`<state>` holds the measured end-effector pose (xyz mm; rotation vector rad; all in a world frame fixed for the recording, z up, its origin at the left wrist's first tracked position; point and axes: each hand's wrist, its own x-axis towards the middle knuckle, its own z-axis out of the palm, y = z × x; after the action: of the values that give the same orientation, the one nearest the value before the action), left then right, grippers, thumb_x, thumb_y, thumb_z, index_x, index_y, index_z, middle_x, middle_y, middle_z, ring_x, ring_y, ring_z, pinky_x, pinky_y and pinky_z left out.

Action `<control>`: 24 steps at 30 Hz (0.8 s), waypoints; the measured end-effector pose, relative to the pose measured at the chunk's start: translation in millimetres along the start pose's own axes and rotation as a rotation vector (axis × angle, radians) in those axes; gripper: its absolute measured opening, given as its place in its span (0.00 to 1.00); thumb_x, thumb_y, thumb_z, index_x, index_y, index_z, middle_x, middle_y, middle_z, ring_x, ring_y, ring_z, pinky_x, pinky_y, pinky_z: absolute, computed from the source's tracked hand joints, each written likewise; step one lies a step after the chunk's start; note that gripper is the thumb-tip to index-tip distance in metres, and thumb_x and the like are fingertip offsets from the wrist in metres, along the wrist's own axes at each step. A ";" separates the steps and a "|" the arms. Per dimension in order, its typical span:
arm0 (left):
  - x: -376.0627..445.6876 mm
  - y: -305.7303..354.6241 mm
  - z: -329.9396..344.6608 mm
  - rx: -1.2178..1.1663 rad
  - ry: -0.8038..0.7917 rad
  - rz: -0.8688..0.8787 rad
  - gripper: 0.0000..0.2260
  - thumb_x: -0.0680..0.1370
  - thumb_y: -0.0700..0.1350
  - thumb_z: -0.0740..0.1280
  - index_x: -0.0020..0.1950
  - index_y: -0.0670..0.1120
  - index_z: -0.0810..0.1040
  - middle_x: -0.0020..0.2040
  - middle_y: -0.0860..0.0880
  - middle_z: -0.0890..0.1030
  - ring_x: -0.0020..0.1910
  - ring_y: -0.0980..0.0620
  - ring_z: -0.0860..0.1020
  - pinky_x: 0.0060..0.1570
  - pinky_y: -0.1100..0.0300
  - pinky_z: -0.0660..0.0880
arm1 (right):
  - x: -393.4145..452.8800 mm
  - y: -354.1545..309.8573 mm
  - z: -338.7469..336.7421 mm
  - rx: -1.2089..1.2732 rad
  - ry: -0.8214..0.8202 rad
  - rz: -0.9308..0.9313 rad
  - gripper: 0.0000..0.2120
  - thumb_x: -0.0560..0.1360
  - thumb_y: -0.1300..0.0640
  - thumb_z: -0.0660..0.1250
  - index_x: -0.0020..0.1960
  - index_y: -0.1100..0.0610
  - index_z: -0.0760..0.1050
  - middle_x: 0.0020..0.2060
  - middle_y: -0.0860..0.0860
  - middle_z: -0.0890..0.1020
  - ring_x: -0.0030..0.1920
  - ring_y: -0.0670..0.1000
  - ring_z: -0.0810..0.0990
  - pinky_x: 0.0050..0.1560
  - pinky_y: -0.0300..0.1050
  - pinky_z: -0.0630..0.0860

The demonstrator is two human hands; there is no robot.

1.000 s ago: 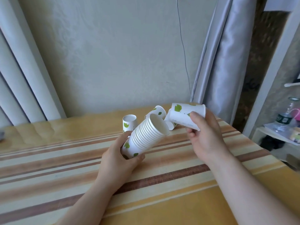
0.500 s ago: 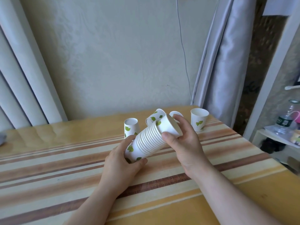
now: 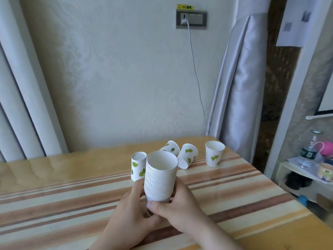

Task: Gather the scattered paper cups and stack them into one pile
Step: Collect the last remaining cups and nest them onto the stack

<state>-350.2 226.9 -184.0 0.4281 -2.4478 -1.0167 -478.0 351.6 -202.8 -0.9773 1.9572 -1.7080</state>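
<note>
The striped table [image 3: 234, 186] carries four loose cups near its far edge, one standing mouth up [image 3: 214, 153], one standing mouth down [image 3: 138, 166] and two tipped on their sides [image 3: 187, 156] [image 3: 170, 147]. The stack [image 3: 161, 177] stands upright nearer the person, mouth up, probably so it can take the next cup. The left hand [image 3: 132, 216] and right hand [image 3: 177, 212] both wrap closed around its base, likely steadying the tall pile.

Stacks of nested cups: one [image 3: 160, 179]
Loose cups upright: two [image 3: 138, 166] [image 3: 214, 153]
Loose cups on their sides: two [image 3: 170, 147] [image 3: 187, 155]
Hands: two [image 3: 131, 215] [image 3: 177, 208]
</note>
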 end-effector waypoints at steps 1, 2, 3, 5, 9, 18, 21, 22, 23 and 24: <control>0.9 0.2 -1.4 -0.003 -0.021 0.017 0.32 0.71 0.55 0.79 0.74 0.62 0.73 0.62 0.65 0.85 0.63 0.61 0.82 0.61 0.56 0.78 | 0.6 0.3 -2.0 -0.005 0.029 0.003 0.25 0.66 0.49 0.83 0.60 0.34 0.80 0.55 0.38 0.89 0.56 0.42 0.89 0.56 0.45 0.87; 1.5 -1.1 -2.8 0.006 -0.026 0.024 0.31 0.71 0.56 0.76 0.74 0.64 0.74 0.64 0.66 0.84 0.66 0.62 0.80 0.64 0.59 0.75 | 0.8 -0.3 -3.8 -0.004 0.056 0.010 0.26 0.66 0.50 0.83 0.60 0.37 0.80 0.55 0.38 0.89 0.56 0.41 0.89 0.54 0.44 0.87; 1.7 -2.1 -4.8 -0.011 -0.018 0.003 0.30 0.71 0.56 0.73 0.73 0.66 0.75 0.64 0.66 0.83 0.65 0.62 0.79 0.63 0.62 0.73 | 0.9 -0.6 -4.0 -0.003 0.072 0.014 0.26 0.66 0.50 0.84 0.61 0.39 0.81 0.55 0.38 0.90 0.56 0.41 0.88 0.53 0.44 0.87; 5.7 -6.6 -7.9 -0.126 0.075 -0.140 0.24 0.70 0.50 0.73 0.64 0.68 0.80 0.58 0.62 0.86 0.57 0.60 0.82 0.59 0.61 0.75 | 0.3 -1.3 -3.5 -0.028 0.075 0.015 0.28 0.65 0.47 0.84 0.63 0.39 0.80 0.54 0.38 0.90 0.55 0.40 0.88 0.52 0.44 0.87; 31.1 -27.4 -14.4 -0.326 0.246 -0.544 0.07 0.77 0.40 0.76 0.53 0.49 0.86 0.46 0.46 0.89 0.45 0.43 0.83 0.50 0.49 0.76 | -1.2 -0.4 -3.6 -0.081 0.030 0.014 0.30 0.63 0.42 0.83 0.63 0.33 0.77 0.55 0.32 0.87 0.55 0.36 0.86 0.54 0.38 0.84; 94.4 -2.6 -47.0 -0.436 0.275 -0.772 0.21 0.76 0.39 0.71 0.70 0.46 0.75 0.60 0.43 0.75 0.53 0.42 0.75 0.52 0.47 0.78 | -0.3 -0.7 -4.7 -0.065 0.019 0.025 0.28 0.64 0.41 0.81 0.60 0.28 0.75 0.53 0.31 0.86 0.53 0.35 0.85 0.54 0.41 0.84; 107.3 6.1 -43.3 -0.265 0.224 -0.534 0.37 0.77 0.47 0.74 0.83 0.60 0.64 0.76 0.43 0.68 0.71 0.39 0.72 0.72 0.41 0.72 | 0.7 1.9 -4.1 -0.063 0.023 0.023 0.28 0.64 0.40 0.82 0.60 0.27 0.74 0.54 0.31 0.86 0.53 0.35 0.84 0.52 0.41 0.84; 112.2 6.9 -40.4 -0.182 0.185 -0.448 0.39 0.78 0.48 0.74 0.85 0.64 0.61 0.78 0.44 0.66 0.75 0.39 0.69 0.75 0.40 0.70 | 1.1 3.4 -4.0 -0.070 0.024 0.022 0.28 0.64 0.40 0.81 0.61 0.27 0.74 0.54 0.31 0.86 0.53 0.35 0.84 0.52 0.41 0.84; 117.5 6.0 -37.2 -0.080 0.130 -0.376 0.42 0.77 0.49 0.75 0.87 0.65 0.57 0.80 0.44 0.65 0.78 0.39 0.66 0.77 0.39 0.68 | 1.4 4.9 -4.3 -0.074 0.023 0.018 0.29 0.64 0.39 0.81 0.61 0.27 0.74 0.54 0.32 0.86 0.54 0.35 0.84 0.53 0.42 0.84; 122.6 6.1 -33.6 0.051 0.052 -0.314 0.45 0.77 0.50 0.74 0.88 0.64 0.52 0.81 0.43 0.65 0.80 0.39 0.65 0.79 0.39 0.64 | 1.8 5.9 -4.7 -0.079 0.022 0.014 0.28 0.65 0.39 0.81 0.61 0.27 0.74 0.55 0.32 0.86 0.54 0.35 0.84 0.54 0.43 0.85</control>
<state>-437.7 157.1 -123.4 0.8665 -2.4114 -1.0510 -483.9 353.9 -207.3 -0.9737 2.0548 -1.6519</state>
